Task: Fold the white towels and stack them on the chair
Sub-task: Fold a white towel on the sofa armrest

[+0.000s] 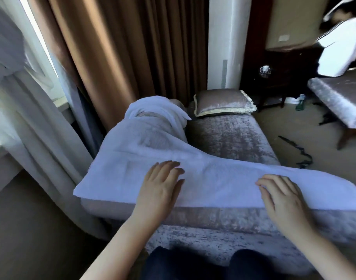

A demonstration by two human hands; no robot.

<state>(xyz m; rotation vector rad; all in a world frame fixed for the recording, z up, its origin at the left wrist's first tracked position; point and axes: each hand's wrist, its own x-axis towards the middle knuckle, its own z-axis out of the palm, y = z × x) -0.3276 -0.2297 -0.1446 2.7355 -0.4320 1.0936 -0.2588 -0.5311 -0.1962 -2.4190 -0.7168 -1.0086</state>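
Note:
A white towel (213,178) lies spread flat across the near end of a grey velvet chair (233,138), reaching from its left arm past the right edge of view. My left hand (161,182) rests flat on the towel near its middle, fingers straight and spread. My right hand (282,199) lies on the towel's near edge to the right, fingers relaxed. A second white towel (159,110) is bunched loosely over the chair's far left arm.
A velvet cushion (223,104) leans at the chair's far end. Brown curtains (122,47) and a sheer curtain (31,110) hang at left. A second upholstered seat (338,102) stands at the right, with a dark cable (298,150) on the carpet between.

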